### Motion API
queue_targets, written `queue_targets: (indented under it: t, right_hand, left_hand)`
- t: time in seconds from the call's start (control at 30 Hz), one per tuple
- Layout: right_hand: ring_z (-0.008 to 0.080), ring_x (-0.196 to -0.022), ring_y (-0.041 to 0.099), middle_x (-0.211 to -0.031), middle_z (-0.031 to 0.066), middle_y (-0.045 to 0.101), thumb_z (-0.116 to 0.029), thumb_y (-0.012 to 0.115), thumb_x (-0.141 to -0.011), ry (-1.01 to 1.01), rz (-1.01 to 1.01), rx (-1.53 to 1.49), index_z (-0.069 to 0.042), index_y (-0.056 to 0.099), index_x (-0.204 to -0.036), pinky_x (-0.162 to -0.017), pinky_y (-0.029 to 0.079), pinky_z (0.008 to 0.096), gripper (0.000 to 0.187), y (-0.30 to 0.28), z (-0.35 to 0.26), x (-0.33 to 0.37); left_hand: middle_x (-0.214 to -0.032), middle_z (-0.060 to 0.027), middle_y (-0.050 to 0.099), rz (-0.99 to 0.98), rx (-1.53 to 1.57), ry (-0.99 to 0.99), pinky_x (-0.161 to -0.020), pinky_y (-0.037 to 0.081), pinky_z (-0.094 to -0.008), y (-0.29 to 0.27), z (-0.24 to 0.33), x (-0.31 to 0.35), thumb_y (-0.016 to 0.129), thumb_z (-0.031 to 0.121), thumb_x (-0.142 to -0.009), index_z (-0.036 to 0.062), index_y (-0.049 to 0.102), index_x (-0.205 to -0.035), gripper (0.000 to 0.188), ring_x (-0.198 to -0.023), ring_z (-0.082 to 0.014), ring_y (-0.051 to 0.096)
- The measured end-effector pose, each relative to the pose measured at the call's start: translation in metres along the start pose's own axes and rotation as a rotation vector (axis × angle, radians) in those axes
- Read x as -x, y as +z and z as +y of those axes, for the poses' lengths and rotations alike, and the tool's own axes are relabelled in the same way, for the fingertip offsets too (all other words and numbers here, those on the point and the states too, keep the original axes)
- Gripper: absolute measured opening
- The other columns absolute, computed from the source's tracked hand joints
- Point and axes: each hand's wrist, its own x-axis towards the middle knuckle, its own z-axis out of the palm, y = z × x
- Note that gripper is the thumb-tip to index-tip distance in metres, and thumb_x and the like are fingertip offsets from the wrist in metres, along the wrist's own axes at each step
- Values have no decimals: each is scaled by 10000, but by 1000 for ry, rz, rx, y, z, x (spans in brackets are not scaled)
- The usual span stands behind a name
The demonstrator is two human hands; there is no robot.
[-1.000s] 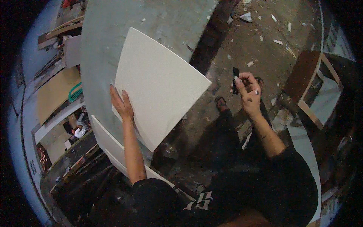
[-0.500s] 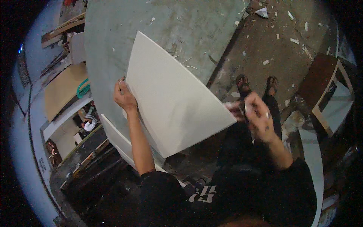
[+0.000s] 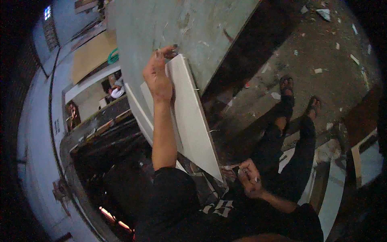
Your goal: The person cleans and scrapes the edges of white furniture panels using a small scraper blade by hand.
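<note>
My left hand (image 3: 158,76) grips the top edge of a white rectangular board (image 3: 192,117), which stands tilted on edge against the grey-green worktable (image 3: 189,28). My right hand (image 3: 249,176) is down at the board's lower corner, close to my chest, fingers curled around a small dark object that I cannot make out. A second white board (image 3: 139,113) lies flat beneath the tilted one, along the table's edge.
My legs and sandalled feet (image 3: 300,99) stand on a dirt floor littered with white scraps (image 3: 318,70). A wooden frame (image 3: 356,157) sits at the right. Brown panels (image 3: 90,54) and dark racks (image 3: 105,133) fill the left side. Another person (image 3: 117,89) is far off at the left.
The white board has swung from lying nearly flat to standing on edge. My left hand rose to its top edge. My right hand dropped from the board's right side to its lower corner.
</note>
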Motion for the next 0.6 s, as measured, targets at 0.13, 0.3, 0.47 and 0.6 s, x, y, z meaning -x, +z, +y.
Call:
queue_targets:
  t: [0.13, 0.3, 0.47, 0.6]
  right_hand:
    - [81, -745, 393, -835, 10, 413, -84, 428, -966, 89, -115, -32, -55, 393, -965, -697, 376, 257, 45, 2, 36, 8]
    - [114, -809, 455, -873, 38, 452, -86, 405, -976, 8, -149, -204, -50, 384, -967, -821, 406, 282, 43, 20, 66, 16]
    - [307, -1085, 575, -1159, 201, 522, -94, 377, -993, 61, -136, -594, -37, 377, -1025, -992, 438, 462, 66, 44, 99, 20]
    - [336, -1114, 567, -1166, 215, 526, -90, 357, -997, 89, -115, -363, -24, 372, -1012, -999, 432, 508, 70, 39, 121, 18]
  left_hand:
    - [-920, -85, 650, 3, -31, 78, -773, 427, -276, 7, 3, 19, 450, 339, -974, -39, 662, -972, 432, -814, -140, 559]
    - [-887, -78, 628, -3, -3, 59, -742, 437, -273, 11, -10, 49, 579, 198, -918, -26, 649, -907, 235, -814, -141, 555]
    - [-868, -74, 616, -26, 47, 134, -737, 433, -261, 5, -14, 67, 629, 93, -872, -26, 626, -860, 119, -815, -143, 555]
    - [-885, -91, 624, -38, 88, 219, -750, 439, -265, 3, -11, 79, 617, 80, -875, -22, 640, -893, 106, -811, -146, 572]
